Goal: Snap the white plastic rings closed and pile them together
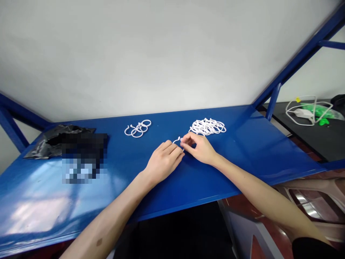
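A white plastic shower curtain ring (176, 140) is held between my two hands over the blue table; only part of it shows, with knobbed ends near the fingertips. My left hand (165, 159) is closed on the ring's left side, back of the hand up. On the other side, my right hand (199, 146) pinches the ring near its end with thumb and index finger. Just behind my right hand lies a pile of similar white rings (207, 126). Farther left, several more rings (138, 128) lie loosely overlapping.
A crumpled black plastic bag (54, 138) rests on the left of the blue table (237, 144). Blue frame bars (296, 54) rise at the right side. Beyond them, a dark surface (304, 133) carries a white cable (304, 111) and green plastic (320, 111).
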### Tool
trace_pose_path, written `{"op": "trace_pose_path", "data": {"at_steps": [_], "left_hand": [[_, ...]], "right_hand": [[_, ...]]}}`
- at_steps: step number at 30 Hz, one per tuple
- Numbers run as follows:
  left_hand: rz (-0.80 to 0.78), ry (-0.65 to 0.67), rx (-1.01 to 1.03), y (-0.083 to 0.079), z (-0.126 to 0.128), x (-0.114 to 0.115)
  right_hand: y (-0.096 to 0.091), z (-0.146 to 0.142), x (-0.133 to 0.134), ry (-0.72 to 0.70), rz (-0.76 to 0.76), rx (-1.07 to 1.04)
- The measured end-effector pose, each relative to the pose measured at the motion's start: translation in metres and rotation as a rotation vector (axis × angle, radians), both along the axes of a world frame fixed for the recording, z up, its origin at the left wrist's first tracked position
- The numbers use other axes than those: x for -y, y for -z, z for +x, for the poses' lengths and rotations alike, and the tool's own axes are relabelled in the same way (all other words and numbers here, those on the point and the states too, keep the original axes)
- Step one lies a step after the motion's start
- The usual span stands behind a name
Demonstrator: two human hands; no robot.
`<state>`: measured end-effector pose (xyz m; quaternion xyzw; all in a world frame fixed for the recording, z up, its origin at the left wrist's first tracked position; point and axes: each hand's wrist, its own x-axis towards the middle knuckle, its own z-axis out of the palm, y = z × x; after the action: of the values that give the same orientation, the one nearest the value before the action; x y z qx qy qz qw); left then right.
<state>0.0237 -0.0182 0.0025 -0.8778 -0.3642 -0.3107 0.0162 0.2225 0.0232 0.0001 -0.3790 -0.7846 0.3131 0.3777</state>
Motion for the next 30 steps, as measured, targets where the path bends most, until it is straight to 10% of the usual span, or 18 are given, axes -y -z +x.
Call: {"op": "trace_pose_path", "data": {"at_steps": [9,15,25,30], "left_hand": [[-0.355,-0.318,0.348,0.002,0.003,-0.002],[-0.650,-0.213,0.396,-0.002,-0.001,-0.008],[-0.548,-0.265,0.342,-0.004,0.002,-0.005],[-0.140,-0.844,0.057,-0.017,-0.029,-0.016]], "right_hand": [[-0.005,0.003,-0.001,0.037,0.175,0.044],[-0.007,0.002,0.002,-0.025,0.164,0.067],[-0.007,0.002,0.003,-0.003,0.103,0.081],[-0.007,0.003,0.001,0.027,0.103,0.101]]}}
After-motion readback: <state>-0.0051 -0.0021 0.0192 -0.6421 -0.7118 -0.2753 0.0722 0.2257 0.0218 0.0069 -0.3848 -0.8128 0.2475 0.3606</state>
